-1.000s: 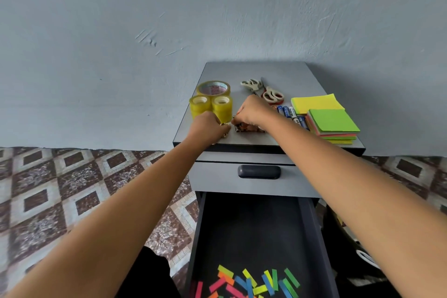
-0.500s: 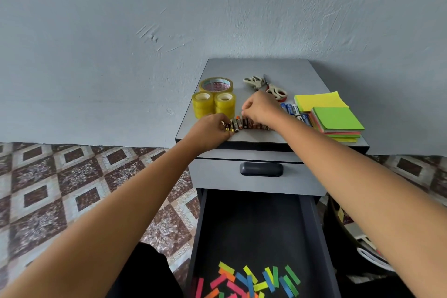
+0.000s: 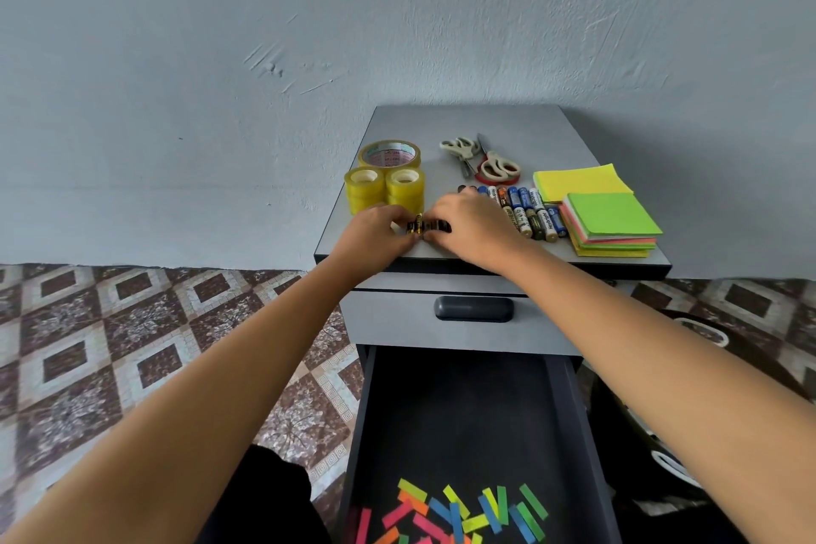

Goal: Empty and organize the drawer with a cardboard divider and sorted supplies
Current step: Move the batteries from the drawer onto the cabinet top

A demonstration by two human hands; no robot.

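On the cabinet top (image 3: 485, 124) at mid-frame, our left hand (image 3: 379, 231) curls its fingers onto a short row of black batteries (image 3: 427, 227). Our right hand (image 3: 469, 225) clamps them from the right. The open drawer (image 3: 463, 411) sits lower centre.

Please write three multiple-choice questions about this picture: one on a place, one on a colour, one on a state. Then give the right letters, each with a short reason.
1. Where do the coloured paper strips lie?
A. in the open lower drawer
B. on the cabinet top
C. on the floor tiles

2. What colour is the top sheet of the nearer note stack?
A. pink
B. green
C. blue

3. How is the upper drawer?
A. closed
B. half open
C. taken out

Answers: 1 A, they lie on its dark bottom; 2 B, a bright green sheet faces up; 3 A, its front sits flush.
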